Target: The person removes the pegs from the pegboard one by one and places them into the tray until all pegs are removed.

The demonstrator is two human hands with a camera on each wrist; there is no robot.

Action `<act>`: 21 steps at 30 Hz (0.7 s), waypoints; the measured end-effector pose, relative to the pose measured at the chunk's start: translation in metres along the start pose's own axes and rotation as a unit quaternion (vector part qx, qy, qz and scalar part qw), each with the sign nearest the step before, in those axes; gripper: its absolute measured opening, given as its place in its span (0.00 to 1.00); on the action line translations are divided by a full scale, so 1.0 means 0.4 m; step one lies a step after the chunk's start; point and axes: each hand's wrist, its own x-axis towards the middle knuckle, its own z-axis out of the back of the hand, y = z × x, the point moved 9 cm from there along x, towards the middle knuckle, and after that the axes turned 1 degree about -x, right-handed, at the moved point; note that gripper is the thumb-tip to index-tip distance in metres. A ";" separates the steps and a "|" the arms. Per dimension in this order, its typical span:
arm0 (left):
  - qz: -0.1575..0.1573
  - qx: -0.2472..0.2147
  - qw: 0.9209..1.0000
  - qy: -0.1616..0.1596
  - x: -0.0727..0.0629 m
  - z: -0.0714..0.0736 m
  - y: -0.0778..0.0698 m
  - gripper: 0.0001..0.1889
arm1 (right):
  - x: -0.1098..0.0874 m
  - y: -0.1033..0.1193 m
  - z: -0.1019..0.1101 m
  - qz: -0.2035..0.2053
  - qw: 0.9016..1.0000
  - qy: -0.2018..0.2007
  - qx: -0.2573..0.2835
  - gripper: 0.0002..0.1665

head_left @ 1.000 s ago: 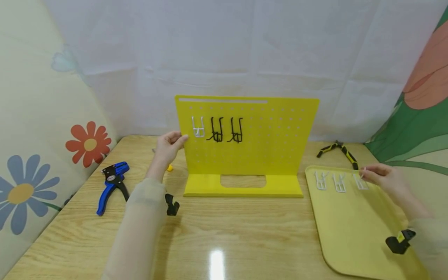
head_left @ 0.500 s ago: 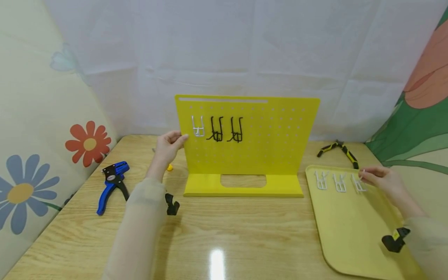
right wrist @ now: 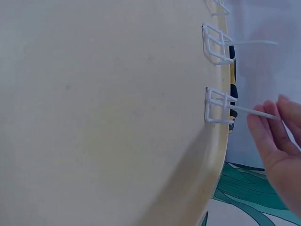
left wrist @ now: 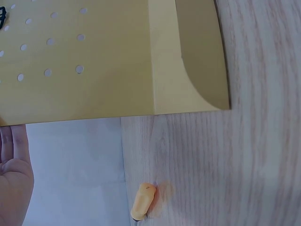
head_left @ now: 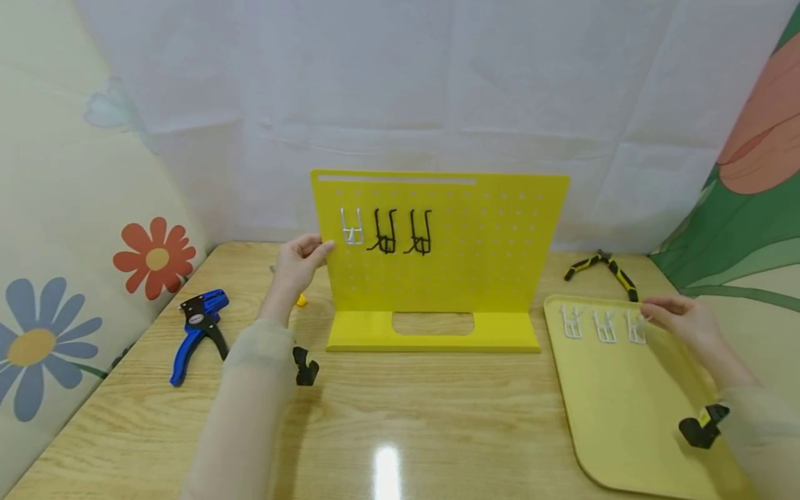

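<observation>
Sleeves [head_left: 244, 413]: pale, seen at the lower left and lower right of the frame, a black mount worn at each wrist.
Bench [head_left: 450, 410]: wood-grained, spread across the lower frame, with a bright glare at bottom centre.
Tray [head_left: 631, 417]: yellow, round-cornered, laid on the bench at lower right.
Blue tool [head_left: 198, 326]: laid at the left of the frame, its handles pointed downward.
Right hand [head_left: 690, 332]: held at the right of the frame, above the tray's far right corner; a hook's prong is pinched in its fingertips.
Pinched hook [head_left: 637, 328]: white, rightmost of three; whether its weight is borne by the tray cannot be told.
Other tray hooks [head_left: 605, 328]: two, white, lined up to its left, near the far rim.
Board [head_left: 487, 257]: yellow, perforated, stood upright at centre.
Board hooks [head_left: 384, 239]: one white and two black, mounted in a row at the board's upper left.
Left hand [head_left: 298, 264]: the board's left edge is gripped, fingers passed behind.
Yellow piece [left wrist: 143, 201]: laid on the bench, lower centre of the left wrist view.
Pliers [head_left: 619, 274]: black and yellow, laid just beyond the tray, right of the frame.
Cloth [head_left: 400, 83]: white, hung across the upper frame.
</observation>
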 end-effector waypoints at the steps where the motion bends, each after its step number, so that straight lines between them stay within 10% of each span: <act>1: 0.001 -0.001 1.000 -0.002 0.000 0.001 0.000 0.16 | 0.000 0.003 0.001 0.001 1.000 -0.001 -0.003 0.13; 14: -0.030 -0.048 0.998 0.003 -0.011 0.006 -0.016 0.18 | 0.007 0.067 0.014 0.029 0.994 -0.048 -0.096 0.02; 21: 0.000 0.008 1.000 0.000 -0.002 0.003 -0.003 0.18 | 0.002 0.112 0.020 0.072 0.989 -0.090 -0.096 0.09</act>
